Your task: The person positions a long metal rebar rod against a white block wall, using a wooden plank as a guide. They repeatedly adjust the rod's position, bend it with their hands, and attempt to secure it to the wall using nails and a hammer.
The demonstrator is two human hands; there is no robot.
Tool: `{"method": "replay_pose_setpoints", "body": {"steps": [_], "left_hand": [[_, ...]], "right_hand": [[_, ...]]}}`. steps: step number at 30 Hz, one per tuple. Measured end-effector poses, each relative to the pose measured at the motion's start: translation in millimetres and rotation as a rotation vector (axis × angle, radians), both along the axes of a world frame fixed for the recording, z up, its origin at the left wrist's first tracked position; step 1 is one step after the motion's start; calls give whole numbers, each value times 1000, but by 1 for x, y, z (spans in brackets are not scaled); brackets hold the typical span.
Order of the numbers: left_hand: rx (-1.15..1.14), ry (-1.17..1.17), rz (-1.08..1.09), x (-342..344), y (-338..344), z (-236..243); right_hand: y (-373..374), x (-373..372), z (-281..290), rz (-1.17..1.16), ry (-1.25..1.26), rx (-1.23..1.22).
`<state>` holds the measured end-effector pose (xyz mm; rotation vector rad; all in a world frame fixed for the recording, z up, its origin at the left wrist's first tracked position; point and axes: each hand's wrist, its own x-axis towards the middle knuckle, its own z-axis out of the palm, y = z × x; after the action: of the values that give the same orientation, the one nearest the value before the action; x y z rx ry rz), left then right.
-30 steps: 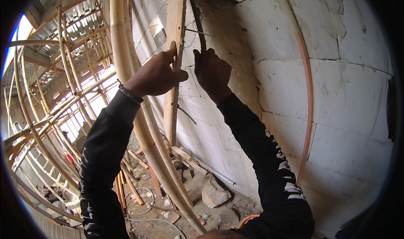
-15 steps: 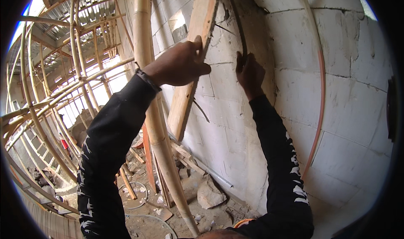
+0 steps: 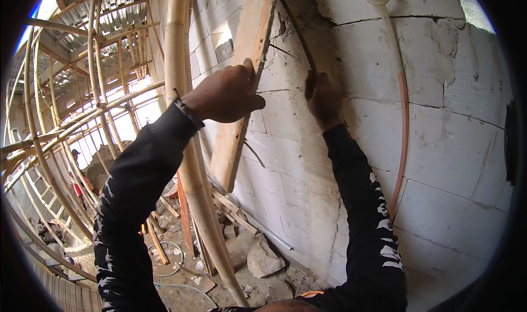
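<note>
A long wooden plank (image 3: 230, 147) leans at a slant in front of the pale block wall. My left hand (image 3: 226, 94) is closed around its edge, thumb and forefinger showing on the near side. To the right, my right hand (image 3: 324, 100) is closed on the lower end of a thin dark rod (image 3: 299, 33). The rod curves up and left from my fist and passes toward the plank's upper end. Below the plank, a short dark rod (image 3: 254, 154) pokes out, and another thin one (image 3: 283, 51) sticks out near its upper edge.
A thick bamboo pole (image 3: 192, 175) stands left of the plank. Bamboo scaffolding (image 3: 101, 109) fills the left side, with a person in red (image 3: 77, 186) beyond it. Rubble, a large stone (image 3: 264, 257) and scrap wood lie below. A clear and reddish hose (image 3: 403, 98) hangs on the wall.
The view has shifted slightly, so the plank and wall sit further left. My right hand has moved a little right relative to the wall, and the dark rod slants more. My left hand keeps its hold.
</note>
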<state>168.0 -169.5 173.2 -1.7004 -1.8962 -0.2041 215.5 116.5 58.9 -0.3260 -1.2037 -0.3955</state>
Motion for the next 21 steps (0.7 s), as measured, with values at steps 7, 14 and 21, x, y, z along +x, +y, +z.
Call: {"method": "replay_pose_setpoints", "body": {"steps": [7, 14, 21], "left_hand": [[34, -33, -38, -6, -23, 12], [21, 6, -2, 0, -16, 11], [-7, 33, 4, -3, -26, 14]], "right_hand": [[-1, 2, 8, -6, 53, -20], [-17, -8, -40, -90, 161, -89], [-37, -17, -6, -56, 170, -149]]}}
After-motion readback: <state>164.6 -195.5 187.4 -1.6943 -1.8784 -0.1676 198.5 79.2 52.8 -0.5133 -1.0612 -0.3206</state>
